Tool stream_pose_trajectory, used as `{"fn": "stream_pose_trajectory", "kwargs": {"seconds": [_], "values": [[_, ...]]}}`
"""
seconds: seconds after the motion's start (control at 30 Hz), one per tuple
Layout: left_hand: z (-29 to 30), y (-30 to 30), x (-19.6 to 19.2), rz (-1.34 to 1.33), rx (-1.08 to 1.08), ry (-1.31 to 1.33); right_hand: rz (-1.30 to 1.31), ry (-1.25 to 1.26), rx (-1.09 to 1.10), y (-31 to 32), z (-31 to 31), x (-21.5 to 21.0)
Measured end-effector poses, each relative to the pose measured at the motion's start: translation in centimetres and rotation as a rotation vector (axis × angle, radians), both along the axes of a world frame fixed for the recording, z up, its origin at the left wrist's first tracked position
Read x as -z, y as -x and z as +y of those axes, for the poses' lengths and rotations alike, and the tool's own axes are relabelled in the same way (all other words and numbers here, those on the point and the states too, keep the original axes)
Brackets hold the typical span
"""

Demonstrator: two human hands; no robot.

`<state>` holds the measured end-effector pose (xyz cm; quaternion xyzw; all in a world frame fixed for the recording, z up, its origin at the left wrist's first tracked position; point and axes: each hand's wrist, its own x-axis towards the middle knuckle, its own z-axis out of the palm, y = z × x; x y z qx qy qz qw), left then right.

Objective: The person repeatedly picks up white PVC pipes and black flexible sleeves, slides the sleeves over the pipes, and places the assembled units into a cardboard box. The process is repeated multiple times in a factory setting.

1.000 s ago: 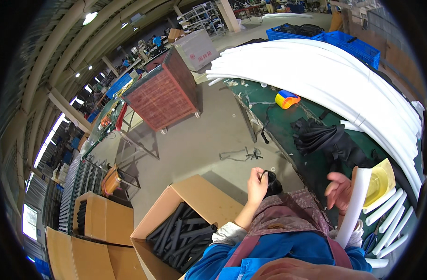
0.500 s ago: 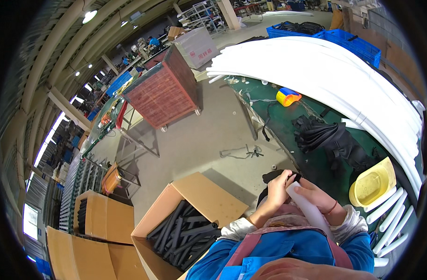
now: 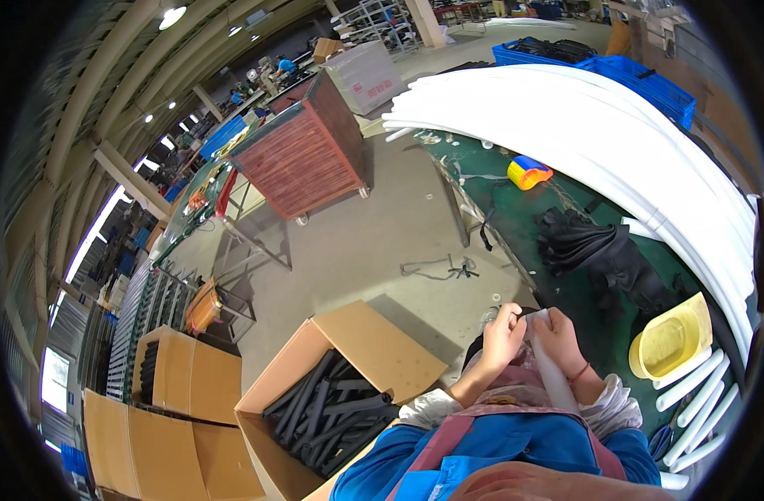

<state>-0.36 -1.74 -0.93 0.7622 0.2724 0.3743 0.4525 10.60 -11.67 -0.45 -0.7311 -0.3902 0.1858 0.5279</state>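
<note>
Both forearms rise from the lower edge and slant inward, bringing the left hand point(image 3: 502, 336) and the right hand point(image 3: 560, 338) close together in front of the apron point(image 3: 500, 388), just outside the left edge of the bench point(image 3: 492, 194) near its near end. The left hand's fingers are curled in, its thumb laid over the top; what they may be pinching is hidden. The right hand's fingers are bent round the upper end of a white tube point(image 3: 553, 382) — pressed against it, knuckles up.

The tube is smooth, round and slightly translucent, and slants down from the hands across the apron toward the body. A small dark patch shows between the hands at its top, too little to identify.

On the bench, crumpled black fabric point(image 3: 601, 257) lies inward from the left edge, with a yellow tray point(image 3: 681, 330) and short white tubes point(image 3: 693, 399) toward the near right corner. A bundle of long white tubes point(image 3: 582, 125) sweeps along the right edge — bowed, overhanging the far end.
</note>
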Motion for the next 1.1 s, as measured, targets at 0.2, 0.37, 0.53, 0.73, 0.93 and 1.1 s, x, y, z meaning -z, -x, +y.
{"fn": "stream_pose_trajectory", "kwargs": {"seconds": [0.2, 0.37, 0.53, 0.73, 0.93, 1.1], "values": [[-0.6, 0.0, 0.8, -0.042, 0.022, -0.186, -0.395, 0.13, -0.089, 2.2, 0.3, 0.5], [-0.6, 0.9, -1.0, 0.044, 0.108, -0.147, -0.318, 0.214, -0.137, 2.5, -0.6, -0.7], [0.4, 0.9, -3.5, -0.027, 0.123, -0.316, 0.272, -0.078, -0.292, 2.4, -1.0, -1.6], [0.6, 0.4, -3.8, -0.046, 0.172, -0.498, 0.403, -0.167, -0.341, 2.1, -1.0, -2.4], [2.2, 0.2, -2.2, -0.078, 0.268, 0.039, -0.048, 0.108, -0.229, 2.0, -0.9, -5.1], [1.1, 0.0, -3.8, 0.017, 0.222, -0.194, -0.112, 0.098, -0.128, 2.4, -0.6, -3.5]]}}
